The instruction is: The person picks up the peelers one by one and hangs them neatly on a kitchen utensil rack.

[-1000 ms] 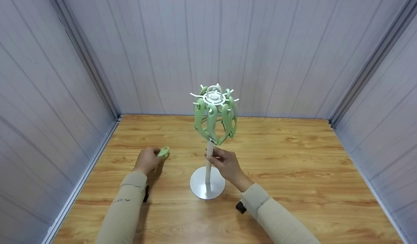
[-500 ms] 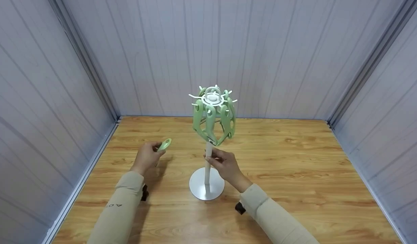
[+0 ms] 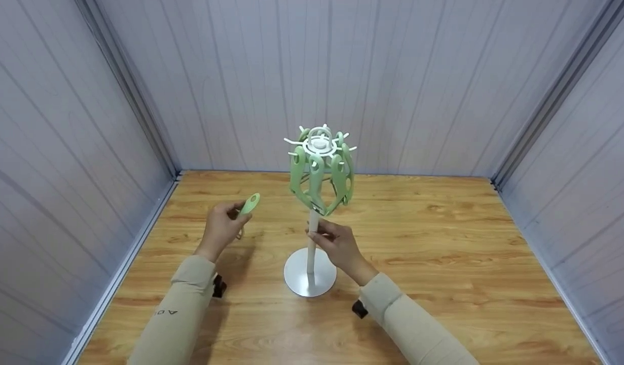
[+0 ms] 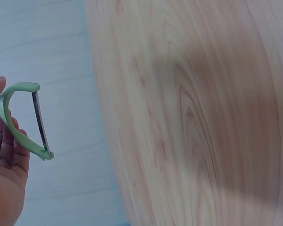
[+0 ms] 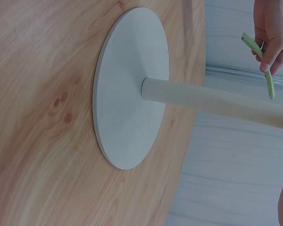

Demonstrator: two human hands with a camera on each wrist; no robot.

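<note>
My left hand [image 3: 219,229] pinches a green Y-shaped peeler [image 3: 250,204] above the table, left of the stand. Its metal blade shows in the left wrist view, between the two arms of the green peeler [image 4: 22,138]. With thumb and fingers, my right hand [image 3: 340,248] grips the pale pole [image 3: 310,261] of an upright stand. Several green peelers [image 3: 316,182] hang in a ring from white hooks [image 3: 320,145] at its top, blades downward. The right wrist view has the stand's round base [image 5: 125,108] flat on the table, and the held peeler [image 5: 270,87] beyond the pole.
The wooden table [image 3: 433,263] runs to a pale panelled wall [image 3: 403,91] at the back, with side walls at left and right. Small black devices sit under both cuffs. The stand rises tall between the two hands.
My left hand has lifted the peeler from near the tabletop, upward and slightly right, tilting its handle end higher. The right hand stays on the pole.
</note>
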